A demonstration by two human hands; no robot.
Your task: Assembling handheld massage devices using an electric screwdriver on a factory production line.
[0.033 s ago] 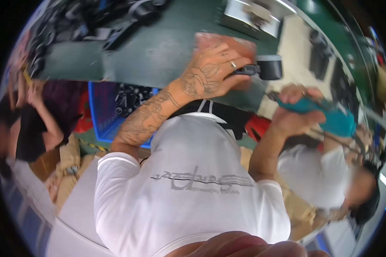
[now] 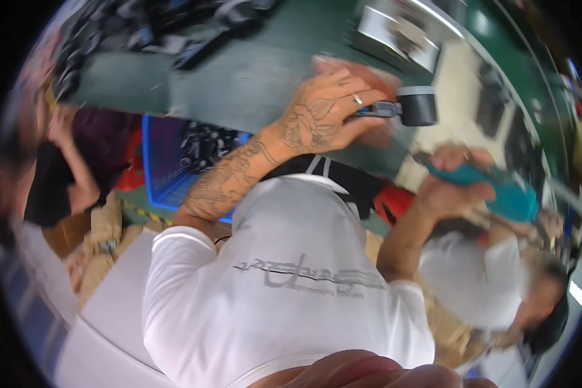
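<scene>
The biggest thing is one white shirt (image 2: 284,284) with a grey print, worn by the person. Behind it is one green floor (image 2: 252,77), blurry and bent at the edges. One blue box (image 2: 168,168) sits on the floor by the left arm, with dark bits inside that are too blurry to tell. Two other people are near: one in dark clothes (image 2: 52,174) on the left side, and one in a white top (image 2: 478,284) low on the right. Both of the person's arms are held up in front of the shirt. The left hand (image 2: 323,113), with drawings on its skin and one ring (image 2: 357,99), is closed tight on one dark tool (image 2: 415,105) with a round black end, up near the top middle. The right hand (image 2: 449,178) is wrapped around one blue-green tool (image 2: 514,197), lower down and to the right.
</scene>
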